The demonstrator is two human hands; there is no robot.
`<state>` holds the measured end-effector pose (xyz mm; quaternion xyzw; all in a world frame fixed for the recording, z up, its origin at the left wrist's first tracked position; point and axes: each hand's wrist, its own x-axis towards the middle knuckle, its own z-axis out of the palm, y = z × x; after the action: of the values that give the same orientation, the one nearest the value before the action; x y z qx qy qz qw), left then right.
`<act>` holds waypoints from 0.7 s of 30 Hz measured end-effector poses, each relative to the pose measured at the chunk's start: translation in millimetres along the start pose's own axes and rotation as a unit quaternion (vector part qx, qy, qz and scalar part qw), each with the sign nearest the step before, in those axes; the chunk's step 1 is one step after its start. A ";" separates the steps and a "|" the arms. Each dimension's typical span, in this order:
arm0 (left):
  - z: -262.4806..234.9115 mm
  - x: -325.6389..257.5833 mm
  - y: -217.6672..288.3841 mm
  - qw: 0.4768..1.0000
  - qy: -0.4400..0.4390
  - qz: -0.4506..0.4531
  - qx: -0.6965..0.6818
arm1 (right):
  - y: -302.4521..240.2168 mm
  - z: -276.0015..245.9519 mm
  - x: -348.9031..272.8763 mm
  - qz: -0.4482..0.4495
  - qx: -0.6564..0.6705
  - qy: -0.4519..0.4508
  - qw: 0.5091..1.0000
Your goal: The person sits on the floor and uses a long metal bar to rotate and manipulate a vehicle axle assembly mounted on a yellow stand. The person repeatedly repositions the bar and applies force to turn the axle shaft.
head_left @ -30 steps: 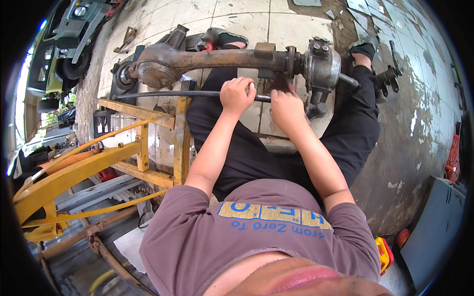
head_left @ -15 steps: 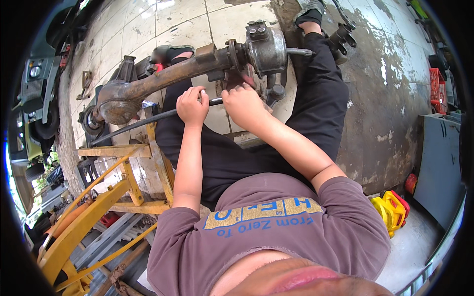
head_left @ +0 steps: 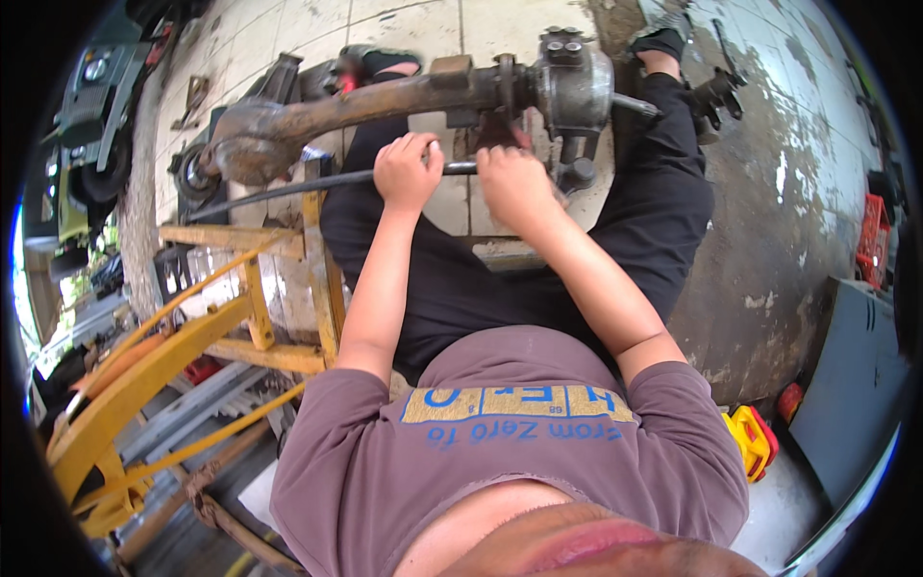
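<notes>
Rusty brown steel fills the space just beyond my hands — a long axle housing (head_left: pixel 385 101) lying crosswise above my knuckles, its round hub end (head_left: pixel 240 144) out past my left hand and a grey cast differential block (head_left: pixel 574 87) just beyond my right. Far to the left of my left hand stands a yellow steel frame (head_left: pixel 173 346), its upright post close beside my left forearm, so room on that side is tight. My left hand (head_left: pixel 406 171) is curled in a fist around a thin dark bar (head_left: pixel 288 188), which runs from under the hub end rightward between both hands. My right hand (head_left: pixel 514 185) sits just beside the left one, fingers folded down over the bar's near end under the housing — I cannot tell how firmly they grip. Right of my right hand my black trouser leg (head_left: pixel 663 192) stretches forward, then stained concrete floor (head_left: pixel 788 212) opens wide toward a red crate (head_left: pixel 873 240).
</notes>
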<state>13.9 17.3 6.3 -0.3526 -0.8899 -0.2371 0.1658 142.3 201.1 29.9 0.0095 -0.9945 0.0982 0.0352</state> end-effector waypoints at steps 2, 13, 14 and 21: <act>-0.5 1.6 2.3 1.000 0.007 0.001 -0.001 | 7.3 2.4 2.6 -0.012 -0.005 -0.023 1.000; 1.1 -2.2 -0.8 1.000 0.025 0.002 -0.010 | 2.8 -7.5 -7.6 -0.027 -0.003 0.006 1.000; -1.2 -3.0 1.0 1.000 0.021 0.002 -0.013 | 3.7 2.6 -3.3 -0.017 -0.006 -0.009 1.000; 2.9 -1.2 -1.8 1.000 0.022 -0.009 -0.016 | 5.7 -5.2 0.4 -0.024 -0.015 -0.001 1.000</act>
<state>13.2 17.0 2.8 -0.3421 -0.8853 -0.2602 0.1775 142.1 207.7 33.9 0.0327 -0.9954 0.0825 0.0364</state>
